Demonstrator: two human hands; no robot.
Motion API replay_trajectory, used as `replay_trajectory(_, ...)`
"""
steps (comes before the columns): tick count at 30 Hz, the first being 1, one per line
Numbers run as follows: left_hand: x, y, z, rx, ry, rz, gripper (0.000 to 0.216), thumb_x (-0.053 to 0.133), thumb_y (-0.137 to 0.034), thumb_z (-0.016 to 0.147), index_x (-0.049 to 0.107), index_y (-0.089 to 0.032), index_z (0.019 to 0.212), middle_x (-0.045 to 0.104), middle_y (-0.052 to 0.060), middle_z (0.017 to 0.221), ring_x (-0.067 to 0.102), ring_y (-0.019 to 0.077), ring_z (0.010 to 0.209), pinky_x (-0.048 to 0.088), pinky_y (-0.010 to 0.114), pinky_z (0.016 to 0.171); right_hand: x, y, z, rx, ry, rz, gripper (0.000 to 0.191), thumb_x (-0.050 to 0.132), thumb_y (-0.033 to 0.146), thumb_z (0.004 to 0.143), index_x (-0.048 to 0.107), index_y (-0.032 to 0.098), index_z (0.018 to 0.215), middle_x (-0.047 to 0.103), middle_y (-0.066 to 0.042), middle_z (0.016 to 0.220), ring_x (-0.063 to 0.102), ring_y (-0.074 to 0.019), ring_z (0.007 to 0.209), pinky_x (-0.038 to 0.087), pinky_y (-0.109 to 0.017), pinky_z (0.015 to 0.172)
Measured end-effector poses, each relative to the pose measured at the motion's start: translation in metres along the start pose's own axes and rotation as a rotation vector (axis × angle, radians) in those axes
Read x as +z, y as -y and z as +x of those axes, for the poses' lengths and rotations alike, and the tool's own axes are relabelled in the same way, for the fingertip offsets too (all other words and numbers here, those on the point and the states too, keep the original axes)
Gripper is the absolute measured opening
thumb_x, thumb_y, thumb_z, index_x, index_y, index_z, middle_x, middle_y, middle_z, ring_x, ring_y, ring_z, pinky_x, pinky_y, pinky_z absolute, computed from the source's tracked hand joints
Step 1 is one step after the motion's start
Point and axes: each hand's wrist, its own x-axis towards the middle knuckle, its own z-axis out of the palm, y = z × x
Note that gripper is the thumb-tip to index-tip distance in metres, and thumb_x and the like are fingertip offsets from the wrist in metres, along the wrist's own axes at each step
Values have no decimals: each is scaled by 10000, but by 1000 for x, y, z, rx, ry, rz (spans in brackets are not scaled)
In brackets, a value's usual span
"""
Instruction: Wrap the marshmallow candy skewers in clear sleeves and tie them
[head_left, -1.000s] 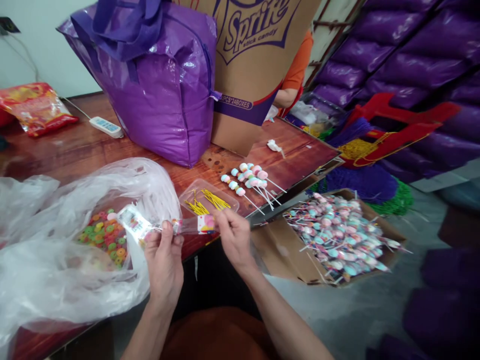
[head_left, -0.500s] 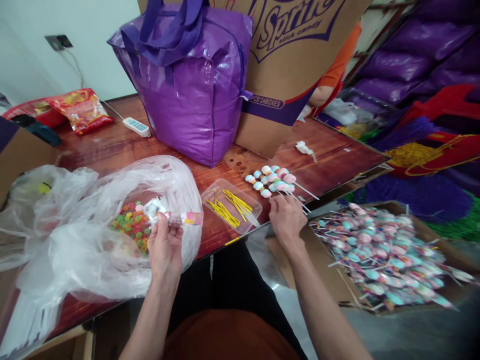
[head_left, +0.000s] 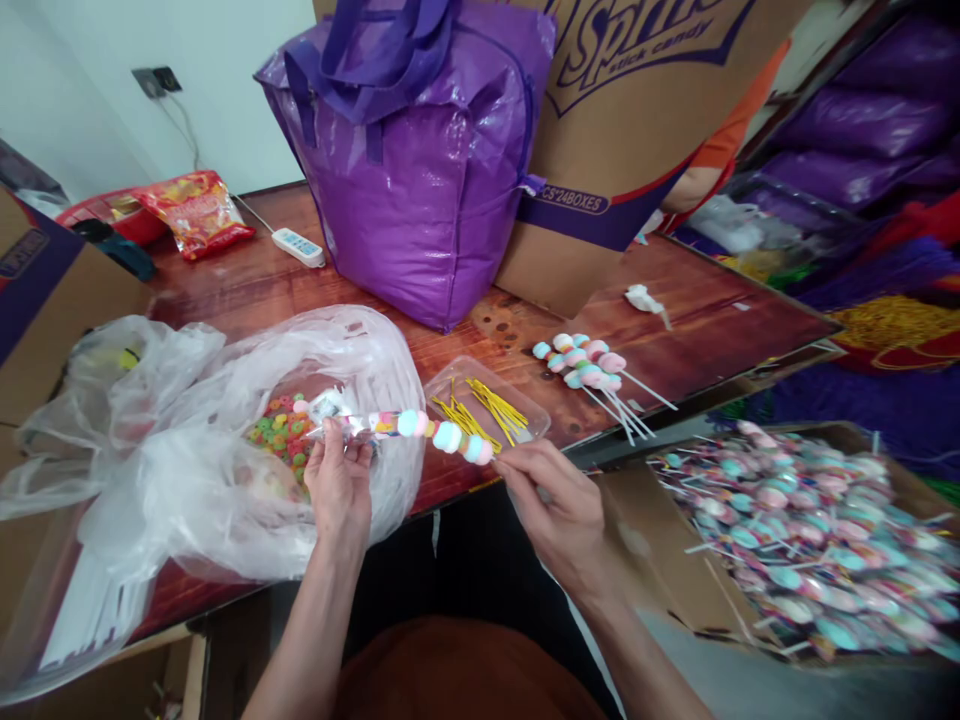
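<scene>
My left hand (head_left: 339, 478) pinches a small clear printed wrapper (head_left: 346, 419) above the open plastic bag of coloured ring candies (head_left: 279, 432). My right hand (head_left: 556, 500) grips the stick of a marshmallow skewer (head_left: 447, 436) with pink, blue and white pieces. The skewer's tip points into the wrapper's mouth. Both hands hover at the table's near edge. A clear tray of yellow twist ties (head_left: 486, 410) lies just behind the skewer. A small pile of marshmallow skewers (head_left: 589, 366) rests on the wooden table (head_left: 697, 310) to the right.
A cardboard box of wrapped skewers (head_left: 795, 530) sits low at the right. A purple zip bag (head_left: 420, 160) and a tall printed carton (head_left: 637, 110) stand at the back. A power strip (head_left: 298, 246), a red snack packet (head_left: 196, 208) and a person's orange sleeve (head_left: 720, 150) show behind.
My right hand picked one skewer from the pile on the table and brought it left to the wrapper held by my left hand. The view shifted slightly left.
</scene>
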Motion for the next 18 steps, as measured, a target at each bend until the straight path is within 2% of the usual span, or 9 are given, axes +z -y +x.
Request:
replay_trajectory(6,-3,-1,2,11,59,5,485,948,-359,503,617,-157,794,662,-39,728,609,91,608,461,236,604,-5,-8,-3,12,89,-28,150,596,82,921,678,208,926,652,-21,852,621,-140,793,486,-282,744)
replay_trajectory(12,-6,-1,4,31,94,43,517,949,-389,479,607,-173,801,671,-35,723,634,104,627,473,232,617,-9,-7,0,134,111,38,119,601,154,930,685,214,869,660,-18,818,634,-152,762,498,-282,701)
replay_trajectory(18,-7,1,3,74,107,80,491,928,-416,517,618,-176,812,671,-27,743,631,94,636,476,223,642,-5,-5,-3,38,101,-48,131,597,117,923,686,212,908,655,-28,828,630,-154,768,502,-297,712)
